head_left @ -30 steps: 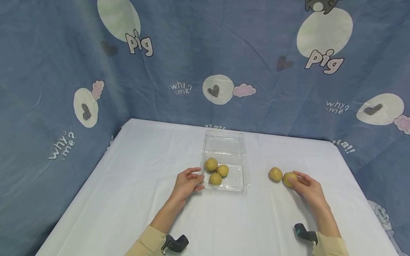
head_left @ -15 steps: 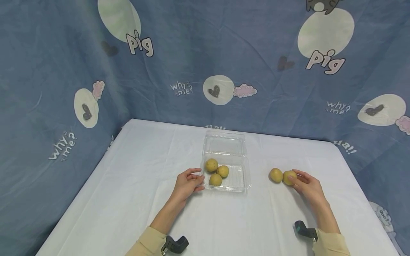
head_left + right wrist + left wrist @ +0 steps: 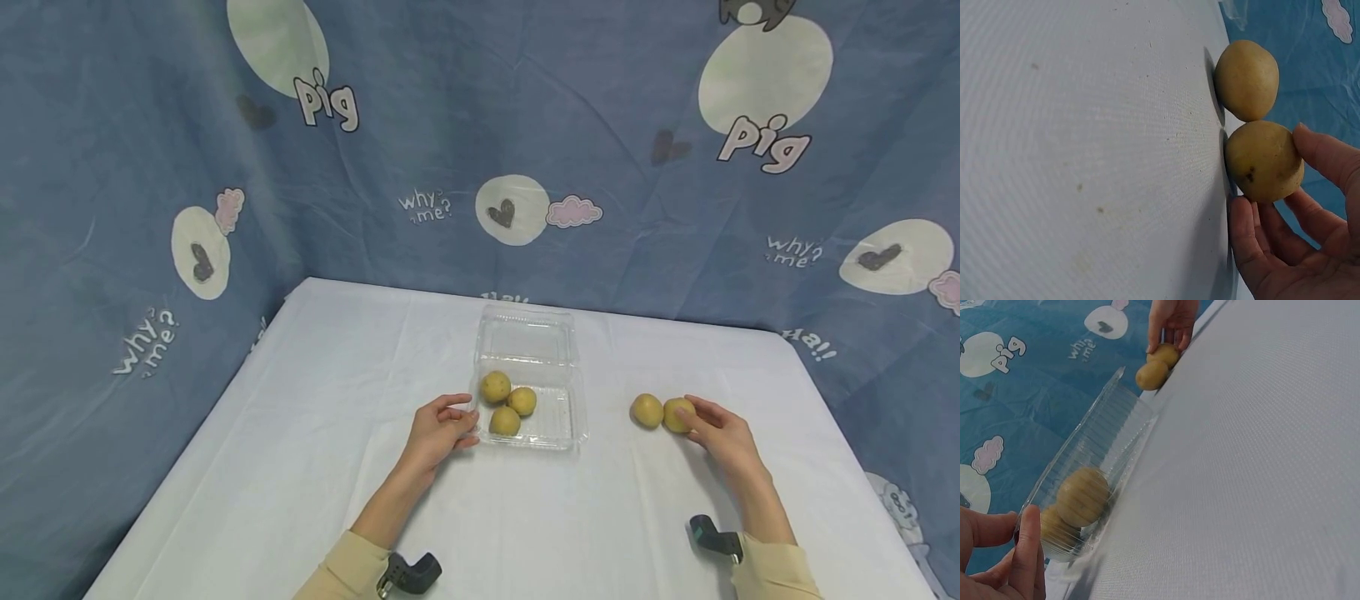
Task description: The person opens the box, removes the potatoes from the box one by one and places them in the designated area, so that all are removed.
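**While three yellow fruits (image 3: 522, 402) lie in the clear box (image 3: 555, 417), two fruits (image 3: 647, 411) are outside**

As we look from the head view, we judge the work to be a little more than half done: three of the fruits are inside the box, mostly in its left part, and two are left outside, to the right and well apart from it. The lid (image 3: 525, 337) lies open at the far side. We count five fruits, one box with one lid, two hands and two dark wrist devices (image 3: 412, 572). The left hand (image 3: 442, 427) is at the box's left side; the right hand (image 3: 722, 435) is at the rightmost fruit (image 3: 675, 407).

From the left wrist, we see two fruits through the box wall; the third we cannot make out. The fingertips (image 3: 1030, 525) pinch the rim, with the thin plastic between them.

From the right wrist, we see the thumb (image 3: 1322, 150) on one side of the rightmost fruit and the other fingers (image 3: 1246, 231) curled below, so they are clamped on it. Whether it touches the white cloth (image 3: 1097, 137) we cannot tell. The second outside fruit touches it, and no finger is on that one.
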{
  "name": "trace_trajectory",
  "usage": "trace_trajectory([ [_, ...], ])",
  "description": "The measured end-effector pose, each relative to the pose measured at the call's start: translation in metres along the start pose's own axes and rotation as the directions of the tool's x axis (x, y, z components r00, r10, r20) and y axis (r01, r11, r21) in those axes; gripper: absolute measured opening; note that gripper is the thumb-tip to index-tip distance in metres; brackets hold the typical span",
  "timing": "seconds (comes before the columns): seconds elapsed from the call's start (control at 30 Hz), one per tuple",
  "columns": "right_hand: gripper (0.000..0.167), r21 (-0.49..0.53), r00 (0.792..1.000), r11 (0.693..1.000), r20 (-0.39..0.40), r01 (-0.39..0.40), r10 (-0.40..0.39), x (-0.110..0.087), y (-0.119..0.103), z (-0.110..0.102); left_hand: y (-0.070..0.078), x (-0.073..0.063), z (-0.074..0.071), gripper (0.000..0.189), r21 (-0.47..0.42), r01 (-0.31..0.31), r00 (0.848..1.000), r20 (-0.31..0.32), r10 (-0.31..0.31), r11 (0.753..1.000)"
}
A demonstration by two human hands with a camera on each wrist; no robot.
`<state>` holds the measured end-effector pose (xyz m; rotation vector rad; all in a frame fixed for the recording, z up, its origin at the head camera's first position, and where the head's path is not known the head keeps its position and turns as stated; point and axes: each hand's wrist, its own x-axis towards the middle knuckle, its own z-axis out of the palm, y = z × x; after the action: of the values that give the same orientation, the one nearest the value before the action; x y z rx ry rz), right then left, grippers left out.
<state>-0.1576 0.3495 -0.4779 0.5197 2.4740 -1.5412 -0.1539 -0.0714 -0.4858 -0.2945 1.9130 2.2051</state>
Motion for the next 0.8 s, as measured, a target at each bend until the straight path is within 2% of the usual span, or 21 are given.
trace_trajectory([
  [0.23, 0.084, -0.020, 1.000, 1.000, -0.002, 0.013, -0.013, -0.002, 0.001, -0.002, 0.002, -0.001, 0.000, 0.039, 0.002, 0.006, 1.000, 0.000, -0.006, 1.000],
  [0.53, 0.083, -0.029, 1.000, 0.999, -0.018, -0.013, 0.013, -0.008, 0.000, -0.003, 0.002, -0.002, -0.001, 0.042, -0.003, 0.004, 1.000, 0.015, -0.004, 1.000],
  [0.8, 0.082, -0.057, 0.999, 0.998, -0.038, 0.002, -0.005, -0.012, 0.004, -0.007, 0.012, -0.006, -0.001, 0.042, 0.006, 0.017, 0.999, 0.032, -0.017, 1.000],
])
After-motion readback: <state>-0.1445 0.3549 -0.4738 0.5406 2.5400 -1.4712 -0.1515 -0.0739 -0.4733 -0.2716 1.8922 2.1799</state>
